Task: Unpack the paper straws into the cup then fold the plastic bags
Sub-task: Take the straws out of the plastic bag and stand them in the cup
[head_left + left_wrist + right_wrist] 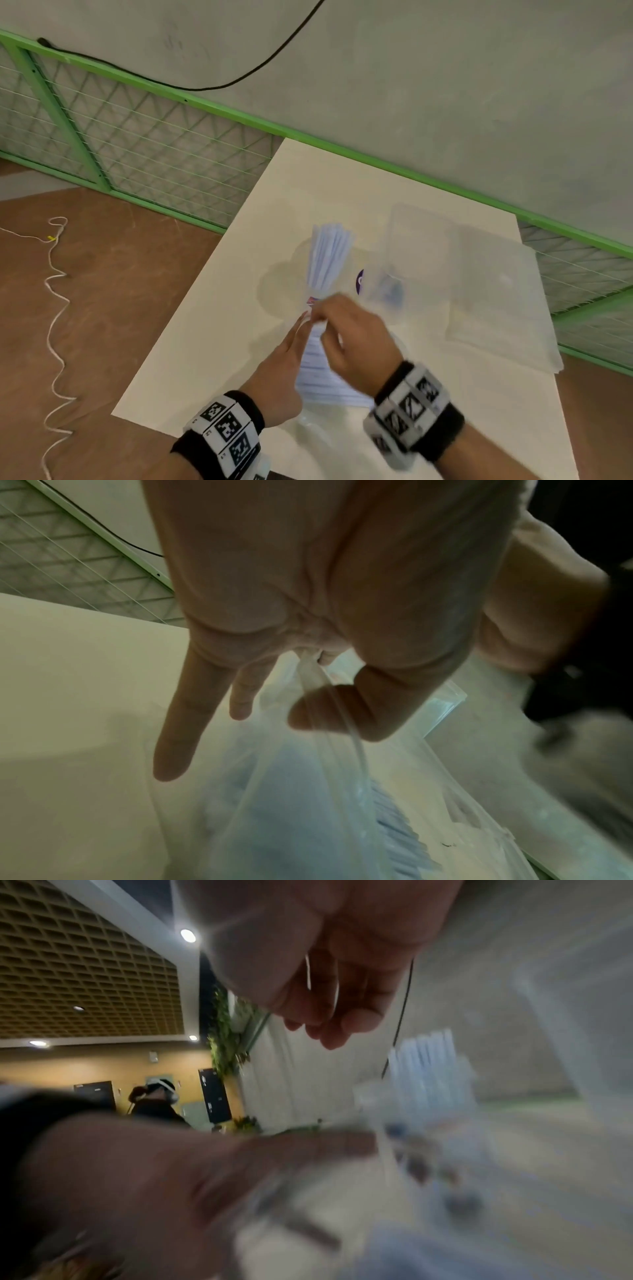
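Note:
A clear plastic bag of white paper straws (318,370) hangs over the white table (205,342) between my two hands. My left hand (305,318) pinches the bag's top with thumb and forefinger, the other fingers (174,739) held straight; the bag (291,804) hangs below them. My right hand (323,320) grips the same top edge with curled fingers, blurred by motion. Just beyond the hands, a bunch of white straws (329,253) stands upright in a clear cup (294,284). The right wrist view shows these straws (428,1064) past my curled fingers (329,1026).
Flat clear plastic bags (489,291) lie on the table's right part, one with a purple mark (359,281). A green wire fence (137,144) runs behind the table. A white rope (54,308) winds over the brown floor on the left.

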Available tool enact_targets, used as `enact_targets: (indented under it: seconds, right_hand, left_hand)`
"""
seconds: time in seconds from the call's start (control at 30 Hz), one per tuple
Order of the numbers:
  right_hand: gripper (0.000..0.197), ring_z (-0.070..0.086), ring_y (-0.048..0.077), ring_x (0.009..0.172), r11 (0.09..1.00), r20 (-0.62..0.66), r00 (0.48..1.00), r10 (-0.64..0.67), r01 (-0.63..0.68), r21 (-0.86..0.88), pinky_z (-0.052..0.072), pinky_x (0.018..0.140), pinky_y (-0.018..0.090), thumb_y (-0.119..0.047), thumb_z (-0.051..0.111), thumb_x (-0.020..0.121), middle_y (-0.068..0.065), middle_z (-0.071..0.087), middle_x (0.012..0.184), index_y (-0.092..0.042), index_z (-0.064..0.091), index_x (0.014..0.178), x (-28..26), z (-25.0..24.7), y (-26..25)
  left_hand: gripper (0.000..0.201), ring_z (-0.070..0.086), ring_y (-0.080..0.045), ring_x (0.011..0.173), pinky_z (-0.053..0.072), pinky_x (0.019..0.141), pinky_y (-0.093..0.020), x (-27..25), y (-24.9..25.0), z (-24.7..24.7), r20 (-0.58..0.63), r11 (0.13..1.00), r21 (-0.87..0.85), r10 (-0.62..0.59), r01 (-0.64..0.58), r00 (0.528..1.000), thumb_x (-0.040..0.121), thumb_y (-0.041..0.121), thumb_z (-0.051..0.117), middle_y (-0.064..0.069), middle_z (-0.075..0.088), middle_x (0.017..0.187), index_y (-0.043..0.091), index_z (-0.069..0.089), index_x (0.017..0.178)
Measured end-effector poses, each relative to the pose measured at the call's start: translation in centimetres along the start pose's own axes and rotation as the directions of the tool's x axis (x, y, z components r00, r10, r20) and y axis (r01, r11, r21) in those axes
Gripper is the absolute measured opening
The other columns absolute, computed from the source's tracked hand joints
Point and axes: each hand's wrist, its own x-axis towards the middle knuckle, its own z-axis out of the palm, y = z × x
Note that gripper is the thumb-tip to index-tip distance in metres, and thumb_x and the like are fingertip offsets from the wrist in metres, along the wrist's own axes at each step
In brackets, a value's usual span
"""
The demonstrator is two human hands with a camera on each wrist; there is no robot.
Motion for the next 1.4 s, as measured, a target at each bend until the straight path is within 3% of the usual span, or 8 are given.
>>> enact_targets:
  seconds: [0.03, 0.17, 0.3, 0.53, 0.7, 0.87, 1.03, 1.4]
  right_hand:
    - [0.026, 0.06, 0.022, 0.079, 0.974, 0.053, 0.979, 0.198, -0.19, -0.123, 0.051, 0.065, 0.035, -0.009, 0.041, 0.08, 0.002, 0.062, 0.092, -0.016, 0.061, 0.096, -7.7, -0.1, -0.4]
    - [0.041, 0.06, 0.031, 0.092, 0.89, 0.381, 0.812, 0.443, -0.347, -0.296, 0.051, 0.069, 0.041, -0.005, 0.051, 0.08, 0.005, 0.061, 0.113, -0.015, 0.06, 0.119, -13.1, 5.9, 0.9]
    - [0.052, 0.062, 0.019, 0.07, 0.845, 0.302, 0.843, 0.446, -0.285, -0.452, 0.049, 0.054, 0.029, -0.012, 0.08, 0.053, -0.003, 0.066, 0.092, -0.019, 0.066, 0.103, -12.9, 8.8, 1.6]
    - [0.028, 0.057, 0.02, 0.063, 0.777, 0.241, 0.857, 0.455, -0.25, -0.578, 0.047, 0.055, 0.03, -0.015, 0.083, 0.051, -0.004, 0.059, 0.071, -0.022, 0.067, 0.074, -11.7, 10.0, 1.0]
    - [0.023, 0.056, 0.02, 0.06, 0.731, 0.259, 0.832, 0.491, -0.232, -0.642, 0.046, 0.055, 0.031, -0.016, 0.083, 0.049, -0.004, 0.056, 0.06, -0.021, 0.065, 0.061, -11.7, 10.2, 1.0]
    - [0.024, 0.056, 0.02, 0.057, 0.725, 0.299, 0.787, 0.54, -0.254, -0.641, 0.046, 0.054, 0.034, -0.017, 0.085, 0.045, -0.004, 0.055, 0.055, -0.02, 0.062, 0.054, -11.0, 10.3, 0.8]
    - [0.016, 0.053, 0.032, 0.102, 0.738, 0.377, 0.747, 0.547, -0.219, -0.639, 0.039, 0.087, 0.045, -0.008, 0.053, 0.088, 0.009, 0.064, 0.101, -0.008, 0.066, 0.098, -10.2, 9.9, 0.5]
    - [0.019, 0.051, 0.034, 0.107, 0.721, 0.409, 0.717, 0.564, -0.185, -0.668, 0.034, 0.096, 0.049, -0.008, 0.047, 0.094, 0.013, 0.063, 0.108, -0.006, 0.062, 0.105, -10.1, 10.3, 0.3]
  left_hand:
    - [0.113, 0.021, -0.006, 0.142, 0.032, 0.099, -0.006, -0.6, 1.8, 4.3, 0.182, 0.997, 0.059, 0.038, -0.05, 0.983, 0.074, -0.009, 0.049, 0.029, -0.023, 0.152, 0.039, -0.02, 0.149]
    - [0.11, -0.013, 0.005, 0.145, 0.0, 0.106, 0.001, -0.5, 0.8, 4.5, 0.152, 0.996, 0.03, 0.077, -0.082, 0.985, 0.073, -0.013, 0.05, 0.021, -0.023, 0.155, 0.028, -0.016, 0.151]
    - [0.109, -0.011, 0.005, 0.144, 0.005, 0.111, -0.007, 0.2, 0.3, 3.7, 0.127, 0.994, 0.056, 0.082, -0.089, 0.988, 0.072, -0.009, 0.053, 0.018, -0.019, 0.157, 0.024, -0.013, 0.152]
    - [0.11, -0.01, 0.004, 0.145, 0.01, 0.119, -0.016, 0.2, -0.2, 3.0, 0.099, 0.992, 0.079, 0.094, -0.102, 0.991, 0.071, -0.01, 0.054, 0.016, -0.017, 0.159, 0.023, -0.01, 0.153]
    - [0.112, -0.009, 0.009, 0.142, 0.004, 0.102, 0.005, -0.3, -0.6, 2.9, 0.123, 0.987, 0.111, 0.103, -0.117, 0.987, 0.071, -0.011, 0.055, 0.021, -0.018, 0.157, 0.027, -0.013, 0.152]
    - [0.114, -0.01, 0.008, 0.142, 0.008, 0.097, 0.009, -0.7, -1.0, 2.8, 0.125, 0.986, 0.109, 0.11, -0.124, 0.986, 0.07, -0.011, 0.053, 0.023, -0.019, 0.157, 0.037, -0.017, 0.146]
    - [0.114, -0.009, 0.005, 0.144, 0.007, 0.096, 0.009, -1.2, -1.2, 2.8, 0.102, 0.987, 0.11, 0.108, -0.119, 0.989, 0.071, -0.01, 0.057, 0.022, -0.018, 0.156, 0.037, -0.017, 0.145]
    - [0.115, -0.005, 0.004, 0.144, 0.012, 0.098, 0.006, -1.7, -1.1, 3.5, 0.049, 0.993, 0.084, 0.079, -0.083, 0.996, 0.069, -0.01, 0.056, 0.022, -0.019, 0.157, 0.032, -0.014, 0.151]
